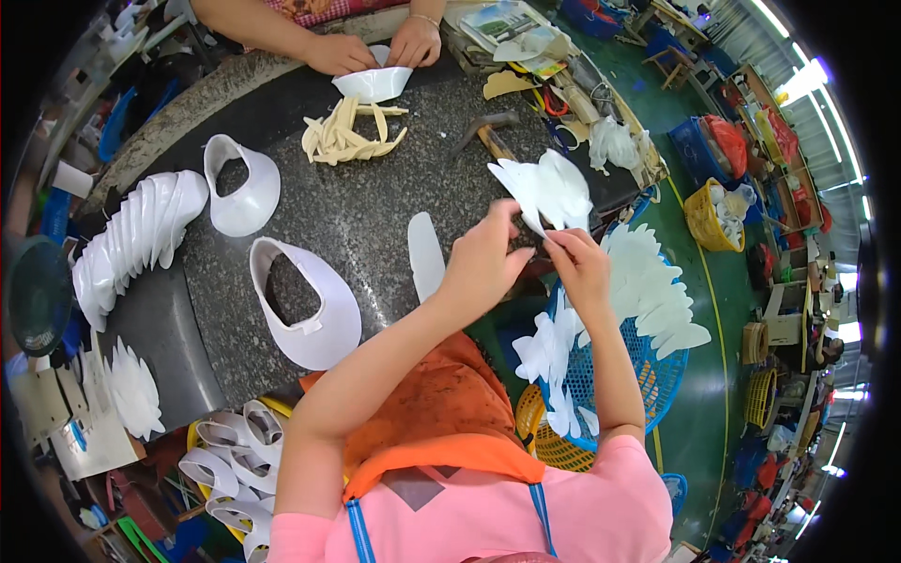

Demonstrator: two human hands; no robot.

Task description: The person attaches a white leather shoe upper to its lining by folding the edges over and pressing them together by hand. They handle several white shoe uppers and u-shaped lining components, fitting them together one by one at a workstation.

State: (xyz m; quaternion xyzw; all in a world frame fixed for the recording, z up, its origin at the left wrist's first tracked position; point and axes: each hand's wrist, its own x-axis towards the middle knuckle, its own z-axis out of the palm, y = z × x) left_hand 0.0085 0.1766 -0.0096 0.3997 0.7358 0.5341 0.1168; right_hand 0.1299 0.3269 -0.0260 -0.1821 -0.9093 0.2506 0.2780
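Right hand [582, 266] pinches the white pieces [556, 192] just ahead; left hand [481, 251] curls loosely, released, thumb apart, beside it.

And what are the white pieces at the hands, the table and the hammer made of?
White pieces: thin, smooth and slightly shiny, perhaps plastic or fake leather; the look leaves it open.
Table: probably polished stone, because its dark top is speckled and catches light.
Hammer: the dark head looks like dull metal, and the yellowish-brown handle is likely wood.
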